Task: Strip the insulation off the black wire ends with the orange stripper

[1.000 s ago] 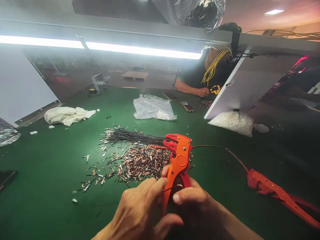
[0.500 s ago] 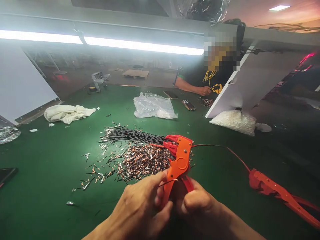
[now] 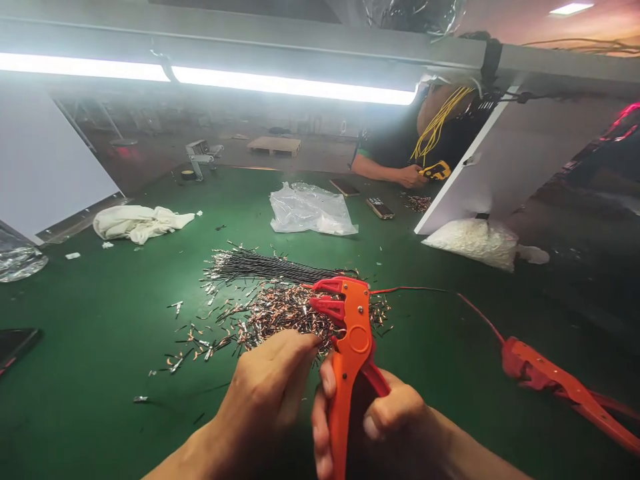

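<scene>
My right hand [image 3: 395,417] is wrapped round the handles of an orange and red wire stripper [image 3: 356,340], which stands upright with its red jaws towards the left. My left hand [image 3: 275,377] is just left of the tool, fingers pressed together; what they hold, if anything, is hidden. Behind the tool lies a heap of short stripped wire pieces [image 3: 280,313]. A bundle of black wires [image 3: 270,267] with metal ends lies beyond the heap. A thin red wire [image 3: 410,289] shows right of the tool's head.
A second red-orange stripper [image 3: 565,383] lies at the right. Farther back are a clear plastic bag [image 3: 313,210], a white cloth [image 3: 137,223], two phones and a white-filled bag [image 3: 473,241]. Across the table, a person's hand [image 3: 411,177] holds a yellow tool.
My left hand has moved left, away from the stripper. The stripper has shifted slightly left and down in my right hand. Yellow wires show more fully by the other person.
</scene>
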A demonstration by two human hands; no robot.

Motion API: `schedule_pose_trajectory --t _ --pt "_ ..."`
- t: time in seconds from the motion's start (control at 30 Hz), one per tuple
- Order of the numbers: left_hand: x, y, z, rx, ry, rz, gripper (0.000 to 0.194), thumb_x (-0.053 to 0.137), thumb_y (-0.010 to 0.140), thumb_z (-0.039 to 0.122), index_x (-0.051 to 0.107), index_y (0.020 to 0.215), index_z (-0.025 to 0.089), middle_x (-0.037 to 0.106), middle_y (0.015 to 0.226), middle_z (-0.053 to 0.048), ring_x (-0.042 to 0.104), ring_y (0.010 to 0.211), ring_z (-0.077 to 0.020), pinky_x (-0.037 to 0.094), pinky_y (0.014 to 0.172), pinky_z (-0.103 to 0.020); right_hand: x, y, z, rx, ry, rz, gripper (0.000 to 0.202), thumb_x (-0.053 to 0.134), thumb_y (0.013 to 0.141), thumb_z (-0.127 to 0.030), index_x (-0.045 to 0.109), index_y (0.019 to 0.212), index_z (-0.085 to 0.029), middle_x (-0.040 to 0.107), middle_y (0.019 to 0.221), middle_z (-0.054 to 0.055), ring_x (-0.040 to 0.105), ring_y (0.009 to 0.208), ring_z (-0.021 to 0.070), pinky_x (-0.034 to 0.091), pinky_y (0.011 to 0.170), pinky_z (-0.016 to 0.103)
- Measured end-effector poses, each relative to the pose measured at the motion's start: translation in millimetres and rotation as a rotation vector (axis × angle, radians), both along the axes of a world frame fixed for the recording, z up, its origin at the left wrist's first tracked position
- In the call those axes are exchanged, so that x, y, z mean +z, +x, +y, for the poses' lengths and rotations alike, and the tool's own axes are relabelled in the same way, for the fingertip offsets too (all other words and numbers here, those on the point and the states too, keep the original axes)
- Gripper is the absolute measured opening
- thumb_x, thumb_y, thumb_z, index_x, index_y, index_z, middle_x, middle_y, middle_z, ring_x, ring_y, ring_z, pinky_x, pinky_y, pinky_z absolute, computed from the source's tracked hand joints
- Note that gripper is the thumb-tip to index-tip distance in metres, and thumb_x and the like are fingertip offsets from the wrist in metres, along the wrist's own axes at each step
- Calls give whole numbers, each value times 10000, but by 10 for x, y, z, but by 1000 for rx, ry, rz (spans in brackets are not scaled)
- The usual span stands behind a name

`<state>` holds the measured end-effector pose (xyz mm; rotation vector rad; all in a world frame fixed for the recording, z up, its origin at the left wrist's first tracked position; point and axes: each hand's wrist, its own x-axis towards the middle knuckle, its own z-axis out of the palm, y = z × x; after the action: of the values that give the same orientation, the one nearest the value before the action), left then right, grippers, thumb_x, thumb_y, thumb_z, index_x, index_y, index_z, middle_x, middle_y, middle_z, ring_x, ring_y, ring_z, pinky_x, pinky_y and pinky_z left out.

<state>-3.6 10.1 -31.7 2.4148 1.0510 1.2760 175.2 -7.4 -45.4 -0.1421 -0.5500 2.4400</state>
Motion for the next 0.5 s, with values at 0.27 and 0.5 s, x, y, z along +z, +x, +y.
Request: schedule_pose_trajectory --t 0.27,0.5 --pt "-30 11 -21 55 -3 62 185 476 905 45 583 994 166 579 725 -13 548 622 -103 451 554 -201 95 34 -44 26 -104 -32 340 549 611 -253 596 931 -148 678 677 37 651 628 176 429 600 283" --pt "12 25 -42 31 -25 132 188 458 924 81 625 950 162 498 668 2 476 556 -90 419 493 -173 74 40 -64 15 -93 -96 254 559 651 -319 589 838 -149 604 561 9 528 483 111 394 547 249"
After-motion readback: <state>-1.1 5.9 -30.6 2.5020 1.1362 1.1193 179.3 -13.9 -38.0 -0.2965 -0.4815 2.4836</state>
